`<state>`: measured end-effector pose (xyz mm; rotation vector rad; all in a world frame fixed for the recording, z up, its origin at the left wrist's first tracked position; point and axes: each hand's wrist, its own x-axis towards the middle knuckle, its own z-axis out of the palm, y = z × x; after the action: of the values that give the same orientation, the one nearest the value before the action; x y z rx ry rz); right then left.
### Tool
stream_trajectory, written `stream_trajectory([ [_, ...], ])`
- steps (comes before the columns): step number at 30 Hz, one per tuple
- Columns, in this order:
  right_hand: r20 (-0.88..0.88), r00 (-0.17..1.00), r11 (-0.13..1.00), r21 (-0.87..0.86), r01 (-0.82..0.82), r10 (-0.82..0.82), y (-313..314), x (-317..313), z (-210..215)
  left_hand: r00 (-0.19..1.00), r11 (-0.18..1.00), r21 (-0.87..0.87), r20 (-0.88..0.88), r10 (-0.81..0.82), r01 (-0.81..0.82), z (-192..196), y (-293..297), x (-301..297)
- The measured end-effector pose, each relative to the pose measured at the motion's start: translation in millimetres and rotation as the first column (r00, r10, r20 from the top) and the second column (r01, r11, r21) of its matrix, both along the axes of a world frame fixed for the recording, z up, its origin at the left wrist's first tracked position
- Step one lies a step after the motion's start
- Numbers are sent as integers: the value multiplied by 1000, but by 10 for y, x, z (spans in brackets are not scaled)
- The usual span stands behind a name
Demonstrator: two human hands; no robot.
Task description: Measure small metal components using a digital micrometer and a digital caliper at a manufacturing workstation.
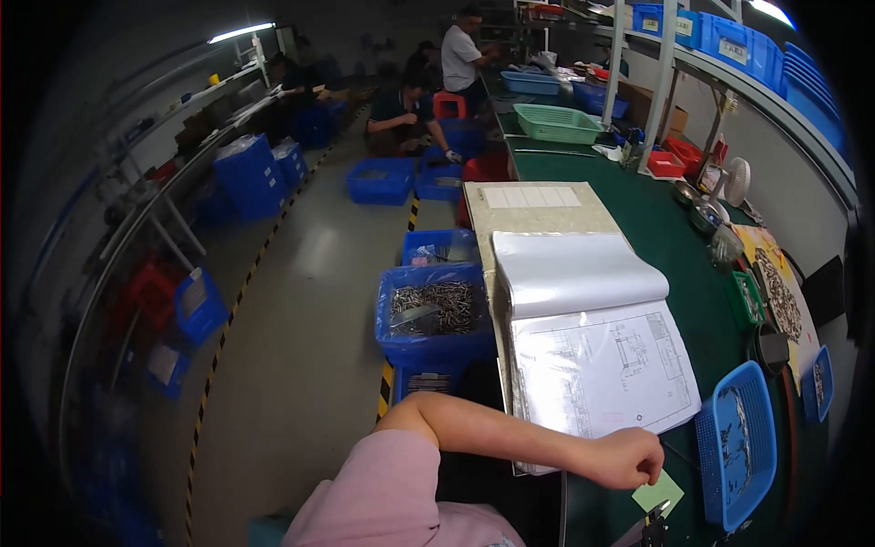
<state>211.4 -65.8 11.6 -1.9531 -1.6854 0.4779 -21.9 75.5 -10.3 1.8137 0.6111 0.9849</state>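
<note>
My left hand (629, 458) hangs over the bench at the lower right edge of an open binder of drawings (592, 365). Its fingers are curled closed, and what they hold, if anything, is hidden. Just under it lies a pale green slip of paper (660, 493). A dark tool with metal jaws, apparently a caliper (653, 527), shows at the lower edge, close to the slip. To the right of the hand stands a blue basket (766, 456) with small metal parts spread in it. My right hand is out of the picture.
Blue bins (428, 345) of metal pins stand on the floor left of the green bench (629, 196). Farther back are a green basket (558, 132) and a small fan (736, 180). A shelf post (663, 82) rises at the right. Several people work at the far end.
</note>
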Motion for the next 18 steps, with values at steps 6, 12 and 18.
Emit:
stream_trajectory([
  [6,10,968,964,80,-252,252,392,-365,155,968,964,-255,251,-9,75,-130,-438,200],
  [12,28,907,884,214,-416,421,415,-656,179,877,924,-363,475,71,122,-159,-535,146],
  [18,-182,971,899,433,-59,152,406,-556,-202,757,774,-515,650,70,370,-241,-626,309],
])
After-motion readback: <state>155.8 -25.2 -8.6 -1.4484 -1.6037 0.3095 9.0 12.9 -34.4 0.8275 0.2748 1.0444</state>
